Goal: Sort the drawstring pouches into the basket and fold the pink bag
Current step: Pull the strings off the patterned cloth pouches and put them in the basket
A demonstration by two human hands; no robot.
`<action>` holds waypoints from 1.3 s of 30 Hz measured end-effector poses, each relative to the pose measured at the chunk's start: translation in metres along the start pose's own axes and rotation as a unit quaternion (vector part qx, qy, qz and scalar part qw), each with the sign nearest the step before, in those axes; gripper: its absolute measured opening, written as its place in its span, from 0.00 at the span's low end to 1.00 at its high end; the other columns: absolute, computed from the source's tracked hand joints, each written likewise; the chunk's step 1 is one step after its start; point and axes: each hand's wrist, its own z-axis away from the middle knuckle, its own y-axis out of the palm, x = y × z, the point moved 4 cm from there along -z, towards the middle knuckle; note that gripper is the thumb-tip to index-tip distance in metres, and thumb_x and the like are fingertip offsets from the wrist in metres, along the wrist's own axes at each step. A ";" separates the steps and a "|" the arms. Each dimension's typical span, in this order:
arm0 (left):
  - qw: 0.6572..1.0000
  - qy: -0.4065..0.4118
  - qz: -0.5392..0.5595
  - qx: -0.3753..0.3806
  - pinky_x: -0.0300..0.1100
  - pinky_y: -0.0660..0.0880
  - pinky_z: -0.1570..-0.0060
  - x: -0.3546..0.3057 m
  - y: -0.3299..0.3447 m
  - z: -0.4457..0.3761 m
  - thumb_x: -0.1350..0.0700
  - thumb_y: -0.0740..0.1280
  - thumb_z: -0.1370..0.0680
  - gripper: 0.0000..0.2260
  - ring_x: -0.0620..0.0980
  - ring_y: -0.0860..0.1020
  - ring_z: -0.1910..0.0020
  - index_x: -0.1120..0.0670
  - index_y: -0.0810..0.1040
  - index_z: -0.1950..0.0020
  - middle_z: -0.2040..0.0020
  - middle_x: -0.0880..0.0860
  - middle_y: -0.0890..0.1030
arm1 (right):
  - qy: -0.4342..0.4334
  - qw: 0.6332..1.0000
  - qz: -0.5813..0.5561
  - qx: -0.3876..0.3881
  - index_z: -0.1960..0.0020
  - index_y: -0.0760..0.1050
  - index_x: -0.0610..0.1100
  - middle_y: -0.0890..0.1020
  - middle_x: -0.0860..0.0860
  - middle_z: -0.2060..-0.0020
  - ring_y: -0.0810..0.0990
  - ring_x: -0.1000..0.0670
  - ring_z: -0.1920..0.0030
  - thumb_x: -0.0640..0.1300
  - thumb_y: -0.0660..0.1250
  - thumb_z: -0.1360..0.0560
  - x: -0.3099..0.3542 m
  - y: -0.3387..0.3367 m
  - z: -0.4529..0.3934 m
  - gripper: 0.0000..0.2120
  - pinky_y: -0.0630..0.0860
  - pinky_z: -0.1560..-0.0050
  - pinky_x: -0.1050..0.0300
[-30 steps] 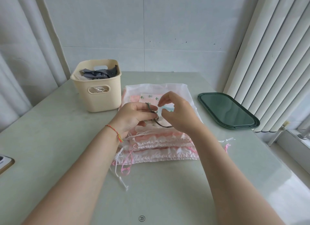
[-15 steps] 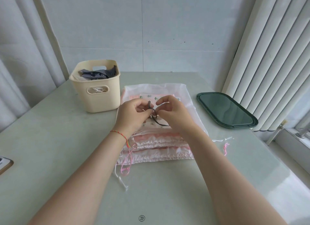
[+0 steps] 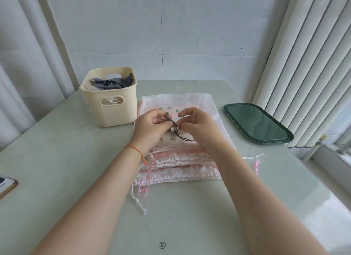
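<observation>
Both hands are still over the pouch stack on the surface; the left hand and right hand each pinch the dark cord, its loop now tighter than before. Basket holds grey pouches.

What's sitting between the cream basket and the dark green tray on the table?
In the head view, the stack of drawstring pouches lies between the basket and tray, with both hands over it.
</observation>
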 end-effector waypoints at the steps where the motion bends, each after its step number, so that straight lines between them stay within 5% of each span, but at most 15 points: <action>1: 1.000 -0.006 0.008 -0.002 0.35 0.70 0.74 0.000 0.000 0.000 0.62 0.72 0.26 0.07 0.43 0.78 0.65 0.50 0.80 0.58 0.64 0.46 0.83 | -0.005 1.000 0.001 -0.004 0.46 0.76 0.42 0.86 0.48 0.57 0.80 0.52 0.59 0.29 0.61 0.27 0.001 0.000 0.001 0.14 0.74 0.60 0.65; 5: 0.998 -0.034 0.041 0.012 0.35 0.69 0.75 0.001 0.001 -0.001 0.60 0.72 0.26 0.03 0.47 0.79 0.61 0.52 0.82 0.57 0.62 0.47 0.83 | -0.029 0.999 0.024 -0.025 0.47 0.77 0.42 0.83 0.48 0.58 0.78 0.56 0.63 0.32 0.66 0.26 0.003 0.000 0.001 0.11 0.70 0.68 0.70; 11: 0.997 -0.051 0.056 0.018 0.34 0.68 0.75 0.001 0.004 0.002 0.62 0.71 0.25 0.04 0.48 0.80 0.59 0.53 0.81 0.57 0.64 0.46 0.83 | -0.072 0.994 0.076 -0.035 0.48 0.77 0.44 0.81 0.54 0.63 0.78 0.61 0.63 0.34 0.68 0.28 0.006 0.003 0.003 0.11 0.73 0.62 0.71; 17: 0.993 -0.076 0.087 0.011 0.35 0.67 0.73 0.003 0.003 0.001 0.65 0.69 0.25 0.07 0.45 0.79 0.62 0.53 0.81 0.56 0.59 0.50 0.83 | -0.101 0.991 0.075 -0.054 0.50 0.75 0.45 0.84 0.50 0.61 0.79 0.53 0.57 0.29 0.60 0.31 0.010 0.001 0.005 0.15 0.72 0.60 0.70; 27: 0.989 -0.084 0.117 0.044 0.38 0.65 0.69 0.001 0.005 0.004 0.67 0.67 0.25 0.09 0.47 0.77 0.61 0.52 0.81 0.56 0.62 0.47 0.82 | -0.142 0.980 0.125 -0.066 0.50 0.76 0.46 0.81 0.50 0.58 0.77 0.57 0.59 0.38 0.71 0.28 0.010 0.004 0.003 0.09 0.68 0.59 0.75; 32: 0.988 -0.086 0.120 0.045 0.39 0.67 0.68 0.000 0.004 0.003 0.65 0.66 0.25 0.08 0.49 0.77 0.59 0.53 0.81 0.57 0.60 0.50 0.81 | -0.119 0.974 0.189 -0.048 0.49 0.81 0.46 0.80 0.51 0.54 0.78 0.55 0.56 0.43 0.70 0.26 0.004 0.006 -0.002 0.06 0.70 0.58 0.72; 39: 0.972 -0.105 0.205 0.037 0.45 0.82 0.64 -0.002 0.006 0.004 0.63 0.65 0.21 0.07 0.52 0.82 0.63 0.60 0.80 0.56 0.62 0.58 0.82 | -0.113 0.969 0.200 -0.086 0.60 0.76 0.46 0.80 0.54 0.63 0.79 0.52 0.58 0.40 0.69 0.28 0.005 0.001 -0.001 0.03 0.75 0.53 0.58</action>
